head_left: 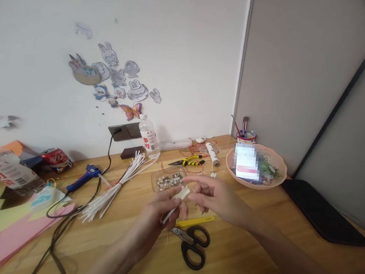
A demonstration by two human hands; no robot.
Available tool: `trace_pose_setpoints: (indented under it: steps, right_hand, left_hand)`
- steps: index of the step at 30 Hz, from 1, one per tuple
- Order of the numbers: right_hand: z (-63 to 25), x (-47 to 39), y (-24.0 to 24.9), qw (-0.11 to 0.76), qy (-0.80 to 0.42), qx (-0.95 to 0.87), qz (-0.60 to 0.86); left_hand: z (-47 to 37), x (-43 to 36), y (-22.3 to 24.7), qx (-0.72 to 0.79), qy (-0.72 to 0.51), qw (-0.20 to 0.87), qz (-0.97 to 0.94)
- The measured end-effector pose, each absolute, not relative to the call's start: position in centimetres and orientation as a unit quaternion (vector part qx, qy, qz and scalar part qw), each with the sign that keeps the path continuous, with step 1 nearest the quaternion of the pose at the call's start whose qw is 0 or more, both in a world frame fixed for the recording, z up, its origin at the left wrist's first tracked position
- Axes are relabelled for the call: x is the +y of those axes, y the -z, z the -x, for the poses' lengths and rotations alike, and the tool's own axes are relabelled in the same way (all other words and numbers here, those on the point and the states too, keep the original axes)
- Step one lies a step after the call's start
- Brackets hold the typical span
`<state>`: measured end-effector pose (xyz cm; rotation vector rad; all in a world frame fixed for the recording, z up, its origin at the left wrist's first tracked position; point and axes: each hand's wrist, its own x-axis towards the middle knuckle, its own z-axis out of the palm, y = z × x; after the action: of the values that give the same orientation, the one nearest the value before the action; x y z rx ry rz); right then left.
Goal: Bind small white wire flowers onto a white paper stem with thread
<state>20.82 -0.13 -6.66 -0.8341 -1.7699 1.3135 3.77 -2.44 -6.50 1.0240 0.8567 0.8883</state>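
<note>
My left hand (163, 204) is closed around a small cream-white piece (182, 193) that flares at the top like a flower bud, with a white stem-like strip (170, 213) running down below it. Close against its right side is my right hand (211, 195), index finger reaching over the top and the other fingers curled in. Something thin may lie at its thumb tip, too fine to make out. Just beneath the hands are black-handled scissors (195, 246) and a yellow strip-like tool (198, 221). Behind them sits a clear tray (155, 182) of beads.
A bundle of white stems (119, 187), a blue glue gun (83, 178) with its cord and a glue bottle (43, 197) lie left. Yellow-black pliers (188, 160) and a water bottle (149, 138) are behind. Right are a pink bowl (278, 180) bearing a phone (247, 162) and a black pad (324, 211).
</note>
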Motion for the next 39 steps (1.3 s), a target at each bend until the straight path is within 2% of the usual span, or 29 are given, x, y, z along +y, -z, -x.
trace_pose_setpoints:
  steps: [9,11,13,16,18,29,39]
  right_hand:
    - [-20.6,-0.7,6.6,0.348,-0.548,-0.700,0.299]
    - [-20.6,-0.7,6.6,0.347,-0.556,-0.695,0.295]
    - [-20.6,-0.7,6.6,0.350,-0.559,-0.691,0.295]
    - [-20.5,-0.8,6.6,0.359,-0.558,-0.686,0.297]
    - [-20.4,-1.0,6.5,0.366,-0.555,-0.685,0.298]
    - [-19.8,-1.7,6.4,0.390,-0.539,-0.676,0.316]
    - [-19.9,-1.9,6.1,0.357,-0.569,-0.668,0.320]
  left_hand:
    - [-3.6,-4.1,5.4,0.384,-0.339,0.654,-0.557]
    - [-3.4,-4.6,5.5,0.401,-0.346,0.618,-0.581]
    - [-3.3,-5.0,5.8,0.432,-0.375,0.529,-0.628]
    - [-3.1,-5.4,6.4,0.464,-0.407,0.340,-0.710]
    - [-3.1,-5.5,6.6,0.470,-0.413,0.265,-0.734]
    - [-3.2,-5.6,5.9,0.473,-0.457,0.242,-0.713]
    - [-2.9,-5.6,5.6,0.466,-0.449,0.194,-0.737]
